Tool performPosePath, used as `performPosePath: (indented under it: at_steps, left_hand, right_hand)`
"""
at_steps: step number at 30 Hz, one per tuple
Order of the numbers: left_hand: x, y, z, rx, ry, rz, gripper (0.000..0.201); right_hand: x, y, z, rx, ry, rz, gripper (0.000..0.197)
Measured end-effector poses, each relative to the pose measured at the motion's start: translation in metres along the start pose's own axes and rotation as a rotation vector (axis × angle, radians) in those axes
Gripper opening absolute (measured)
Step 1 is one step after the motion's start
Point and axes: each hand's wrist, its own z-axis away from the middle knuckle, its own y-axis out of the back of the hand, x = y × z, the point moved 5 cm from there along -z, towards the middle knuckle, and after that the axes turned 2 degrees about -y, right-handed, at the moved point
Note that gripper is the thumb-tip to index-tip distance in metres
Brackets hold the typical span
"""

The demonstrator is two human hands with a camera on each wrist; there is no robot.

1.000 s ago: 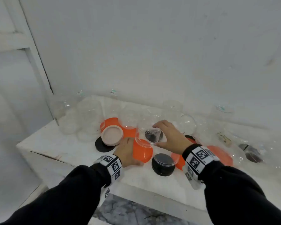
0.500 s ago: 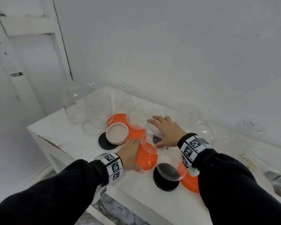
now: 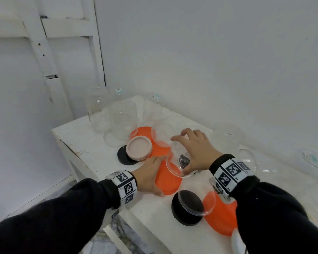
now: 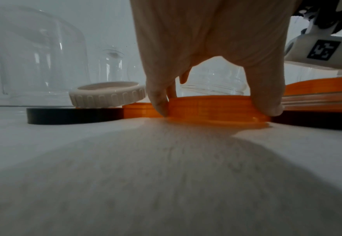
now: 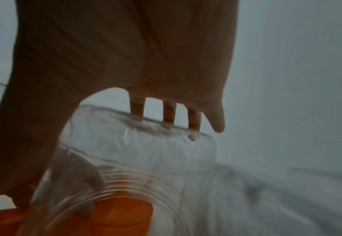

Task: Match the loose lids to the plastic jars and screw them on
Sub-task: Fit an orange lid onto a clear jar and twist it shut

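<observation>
Head view caught you early — your left hand [image 3: 148, 176] pinched the orange lid [image 3: 168, 180] flat on the table [image 3: 92, 143], your right hand [image 3: 195, 153] gripped the tilted clear jar [image 3: 176, 158] above it — nothing visibly screwed on.

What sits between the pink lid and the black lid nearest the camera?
In the head view, the orange lid lies between the pink lid and the near black lid, gripped at its rim by the left hand.

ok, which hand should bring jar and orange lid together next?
Right, probably. The right hand already grips the clear jar, tipped with its mouth over the orange lid. The left hand only pinches that lid's rim flat on the table, so it suits steadying.
</observation>
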Motion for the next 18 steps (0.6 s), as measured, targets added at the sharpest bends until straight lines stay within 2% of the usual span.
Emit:
performPosePath:
  at_steps: [9, 14, 18]
  left_hand:
    - [-0.006, 0.014, 0.010, 0.013, 0.016, -0.011, 0.117]
    - [-0.027, 0.038, 0.028, 0.093, 0.005, 0.090, 0.113]
    - [-0.048, 0.060, 0.043, 0.192, 0.002, 0.199, 0.117]
  right_hand:
    - [0.005, 0.013, 0.019, 0.089, -0.027, -0.212, 0.100]
    - [0.004, 0.019, 0.023, 0.193, -0.076, -0.470, 0.097]
    - [-0.010, 0.009, 0.027, 0.292, -0.162, -0.541, 0.094]
